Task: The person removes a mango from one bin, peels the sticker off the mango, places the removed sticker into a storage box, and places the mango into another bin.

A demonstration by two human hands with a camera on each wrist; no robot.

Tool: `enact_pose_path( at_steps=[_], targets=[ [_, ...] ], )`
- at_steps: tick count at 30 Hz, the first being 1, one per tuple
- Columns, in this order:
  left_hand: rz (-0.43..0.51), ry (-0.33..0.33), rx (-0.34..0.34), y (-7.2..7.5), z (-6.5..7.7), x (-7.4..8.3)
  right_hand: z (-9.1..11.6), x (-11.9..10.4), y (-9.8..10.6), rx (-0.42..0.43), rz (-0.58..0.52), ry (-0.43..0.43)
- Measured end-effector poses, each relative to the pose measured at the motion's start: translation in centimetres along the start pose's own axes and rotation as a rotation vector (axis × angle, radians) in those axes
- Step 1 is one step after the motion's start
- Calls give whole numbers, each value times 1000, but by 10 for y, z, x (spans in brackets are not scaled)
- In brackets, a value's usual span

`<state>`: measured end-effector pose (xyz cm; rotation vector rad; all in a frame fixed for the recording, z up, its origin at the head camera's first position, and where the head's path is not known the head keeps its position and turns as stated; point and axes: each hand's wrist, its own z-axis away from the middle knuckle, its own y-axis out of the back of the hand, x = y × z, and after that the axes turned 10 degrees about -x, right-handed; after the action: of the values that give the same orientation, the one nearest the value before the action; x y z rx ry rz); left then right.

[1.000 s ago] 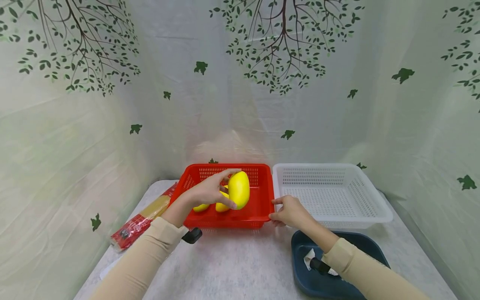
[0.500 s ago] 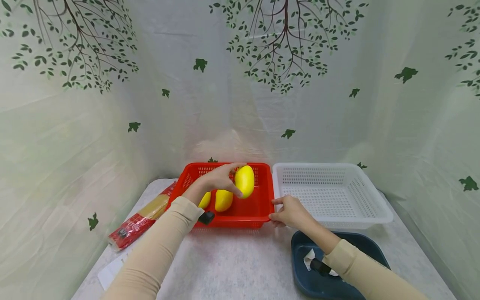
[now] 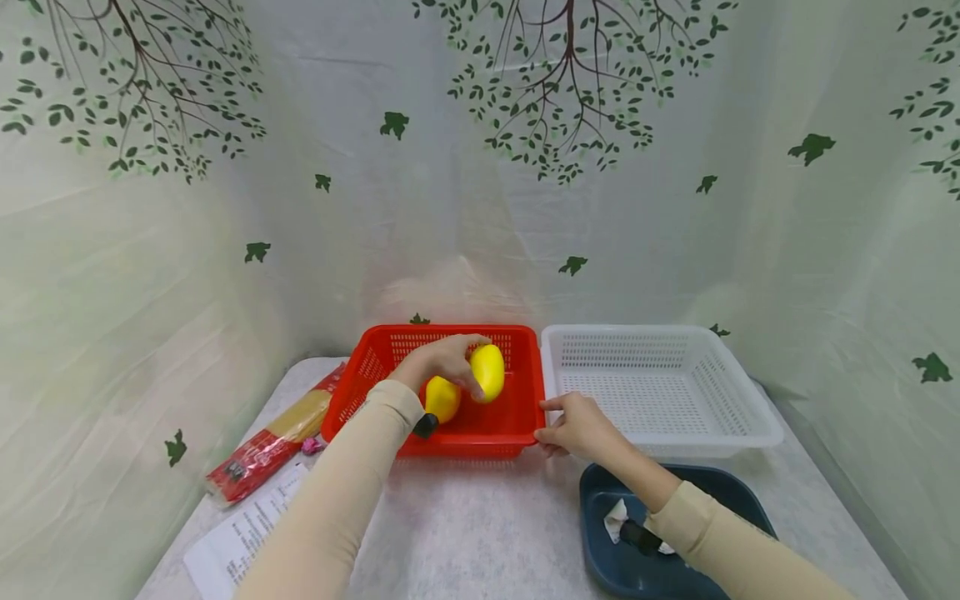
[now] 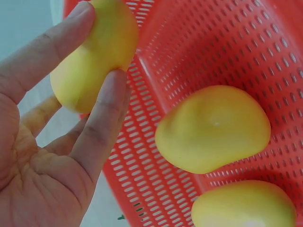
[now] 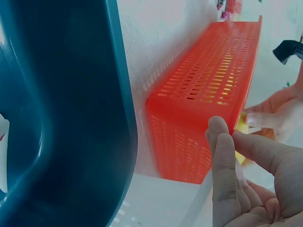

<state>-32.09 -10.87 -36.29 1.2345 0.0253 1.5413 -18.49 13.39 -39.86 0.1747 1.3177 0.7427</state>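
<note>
My left hand (image 3: pixel 447 360) grips a yellow mango (image 3: pixel 488 372) between thumb and fingers, over the inside of the red basket (image 3: pixel 517 425). In the left wrist view, two more mangoes, an upper one (image 4: pixel 215 127) and a lower one (image 4: pixel 246 205), lie in that basket apart from the hand. From the head, just one lying mango (image 3: pixel 442 400) shows; the forearm covers the other. At the basket's front right corner, my right hand (image 3: pixel 579 427) pinches the rim, with thumb and fingers on it in the right wrist view.
A white basket (image 3: pixel 652 439) stands right of the red one. Nearer me is a dark blue basin (image 3: pixel 600 558) with a whitish scrap (image 3: pixel 616 521) inside. On the left lie a red-and-yellow packet (image 3: pixel 277 442), a small pink item (image 3: pixel 311 446) and a printed sheet (image 3: pixel 243 529).
My left hand has carried the mango right and farther back over the basket, then slightly lower. The forearm's shift uncovers the printed sheet and pink item. My right hand keeps its place on the rim.
</note>
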Motion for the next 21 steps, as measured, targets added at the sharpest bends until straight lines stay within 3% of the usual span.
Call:
enact_pose_path(
  at_steps=[12, 21],
  targets=[
    [18, 136, -90, -4, -22, -10, 2, -1, -1, 1, 17, -2],
    [-22, 217, -114, -9, -37, -10, 2, -1, -1, 8, 21, -17]
  ],
)
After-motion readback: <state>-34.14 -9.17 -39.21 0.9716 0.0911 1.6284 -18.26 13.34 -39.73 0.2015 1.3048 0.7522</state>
